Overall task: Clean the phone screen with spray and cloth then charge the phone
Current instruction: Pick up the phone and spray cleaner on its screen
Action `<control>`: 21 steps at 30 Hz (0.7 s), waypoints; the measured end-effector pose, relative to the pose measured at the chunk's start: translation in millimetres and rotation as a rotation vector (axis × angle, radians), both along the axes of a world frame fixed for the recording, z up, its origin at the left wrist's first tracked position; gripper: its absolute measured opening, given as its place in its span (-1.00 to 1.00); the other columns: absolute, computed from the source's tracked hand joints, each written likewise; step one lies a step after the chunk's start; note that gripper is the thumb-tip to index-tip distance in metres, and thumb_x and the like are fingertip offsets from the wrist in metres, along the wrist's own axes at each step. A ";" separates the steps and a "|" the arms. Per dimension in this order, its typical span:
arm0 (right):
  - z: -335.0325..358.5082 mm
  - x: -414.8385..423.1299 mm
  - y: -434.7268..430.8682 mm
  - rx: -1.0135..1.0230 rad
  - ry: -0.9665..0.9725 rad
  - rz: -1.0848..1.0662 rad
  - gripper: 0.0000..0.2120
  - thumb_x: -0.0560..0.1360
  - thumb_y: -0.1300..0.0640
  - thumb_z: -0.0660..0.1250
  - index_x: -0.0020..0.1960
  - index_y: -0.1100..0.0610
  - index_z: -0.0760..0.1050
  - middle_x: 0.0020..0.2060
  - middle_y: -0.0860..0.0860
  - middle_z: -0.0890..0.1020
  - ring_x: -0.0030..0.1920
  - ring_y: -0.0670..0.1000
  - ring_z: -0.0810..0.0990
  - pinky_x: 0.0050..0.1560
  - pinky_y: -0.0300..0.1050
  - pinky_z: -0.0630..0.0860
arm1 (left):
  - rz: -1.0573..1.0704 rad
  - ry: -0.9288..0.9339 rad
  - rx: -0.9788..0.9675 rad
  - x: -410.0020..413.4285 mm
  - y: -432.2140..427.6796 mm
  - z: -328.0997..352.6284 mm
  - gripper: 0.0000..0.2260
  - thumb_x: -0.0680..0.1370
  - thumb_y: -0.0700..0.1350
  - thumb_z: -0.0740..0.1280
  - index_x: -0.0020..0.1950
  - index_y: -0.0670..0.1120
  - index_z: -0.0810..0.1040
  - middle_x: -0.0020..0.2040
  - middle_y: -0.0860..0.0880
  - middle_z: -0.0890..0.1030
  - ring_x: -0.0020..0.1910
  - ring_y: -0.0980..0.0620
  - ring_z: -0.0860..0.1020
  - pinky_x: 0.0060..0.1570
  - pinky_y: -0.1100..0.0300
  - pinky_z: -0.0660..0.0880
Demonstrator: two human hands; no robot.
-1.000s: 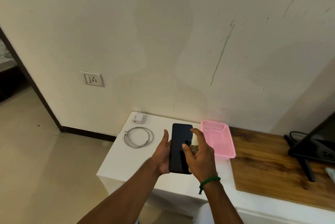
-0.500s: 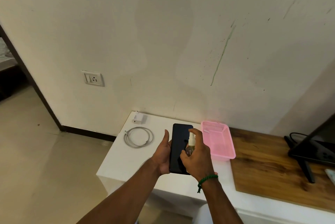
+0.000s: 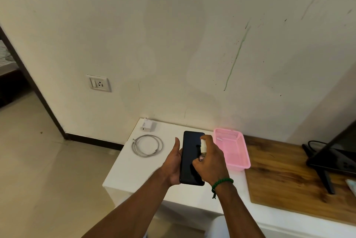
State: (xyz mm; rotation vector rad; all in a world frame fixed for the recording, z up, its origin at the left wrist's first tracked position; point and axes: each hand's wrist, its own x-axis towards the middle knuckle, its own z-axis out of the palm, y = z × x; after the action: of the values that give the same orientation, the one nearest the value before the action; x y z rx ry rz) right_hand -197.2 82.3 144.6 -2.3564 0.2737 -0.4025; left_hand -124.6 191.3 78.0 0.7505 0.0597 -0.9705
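A black phone (image 3: 190, 153) is held upright over the white table (image 3: 134, 172), screen facing me, gripped along its left edge by my left hand (image 3: 173, 166). My right hand (image 3: 211, 162) holds a small spray bottle (image 3: 203, 148) with a white top right in front of the screen, index finger on its top. A coiled white cable (image 3: 147, 145) lies on the table to the left, and a white charger brick (image 3: 147, 125) sits behind it by the wall. I see no cloth.
A pink plastic basket (image 3: 236, 153) stands just right of my hands. A wooden board (image 3: 289, 176) covers the table's right part, with a black monitor stand (image 3: 327, 162) on it. A wall socket (image 3: 99, 83) is at the left, above the floor.
My right hand with the spray bottle has shifted slightly left and closer over the phone screen. The phone and my left hand have stayed put.
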 end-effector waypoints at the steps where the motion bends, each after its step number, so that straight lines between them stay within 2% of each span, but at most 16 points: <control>1: -0.3 0.5 -0.1 -0.001 0.008 -0.001 -0.42 0.30 0.27 0.35 0.26 0.01 0.28 -0.16 0.01 0.53 -0.19 0.02 0.53 -0.13 -0.15 0.54 | 0.001 0.006 0.004 -0.2 0.2 0.2 -0.26 0.43 0.47 -0.02 0.19 -0.02 0.64 0.09 -0.13 0.67 0.06 -0.15 0.64 0.11 -0.06 0.53; 6: 0.7 1.5 -1.9 -0.028 0.016 -0.015 -0.48 0.32 0.28 0.36 0.22 0.05 0.29 -0.20 0.01 0.51 -0.21 0.01 0.52 -0.15 -0.13 0.55 | -0.001 0.020 0.015 0.1 1.6 2.4 -0.25 0.45 0.47 -0.05 0.19 -0.02 0.64 0.08 -0.14 0.67 0.04 -0.15 0.64 0.12 -0.07 0.54; 10: 2.6 1.8 -4.1 -0.050 -0.002 -0.032 -0.44 0.35 0.26 0.38 0.29 0.05 0.27 -0.05 0.03 0.54 -0.07 0.04 0.54 0.00 -0.14 0.53 | 0.003 0.027 0.009 0.2 2.2 5.0 -0.26 0.46 0.46 -0.04 0.21 -0.03 0.63 0.12 -0.14 0.66 0.06 -0.15 0.64 0.12 -0.05 0.54; 12: 4.1 1.6 -7.1 -0.058 -0.021 -0.038 -0.42 0.35 0.26 0.38 0.31 0.05 0.27 -0.02 0.05 0.56 -0.06 0.05 0.54 -0.03 -0.16 0.50 | 0.003 0.030 0.008 0.1 3.0 5.5 -0.25 0.46 0.46 -0.03 0.23 -0.04 0.62 0.13 -0.15 0.65 0.06 -0.15 0.64 0.12 -0.04 0.55; 16: 10.4 4.0 -13.8 -0.048 -0.041 -0.037 -0.42 0.33 0.27 0.39 0.27 0.01 0.27 -0.13 0.00 0.52 -0.15 0.01 0.52 -0.11 -0.16 0.53 | 0.000 0.032 0.005 0.0 4.1 5.3 -0.26 0.44 0.46 -0.01 0.22 -0.04 0.63 0.11 -0.15 0.66 0.03 -0.15 0.64 0.10 -0.04 0.55; 21: 14.8 12.4 -12.6 0.034 -0.019 0.031 -0.45 0.29 0.27 0.37 0.15 -0.08 0.23 -0.32 -0.05 0.48 -0.31 -0.07 0.50 -0.31 -0.31 0.41 | -0.005 0.017 0.004 -1.8 1.9 3.0 -0.25 0.41 0.47 0.03 0.25 -0.03 0.60 0.10 -0.16 0.65 0.01 -0.15 0.64 0.09 -0.04 0.54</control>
State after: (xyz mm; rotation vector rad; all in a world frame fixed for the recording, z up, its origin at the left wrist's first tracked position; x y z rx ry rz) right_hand -184.8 69.7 159.3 -2.3195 0.2329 -0.4021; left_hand -126.5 193.2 81.0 0.7467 0.0744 -0.9812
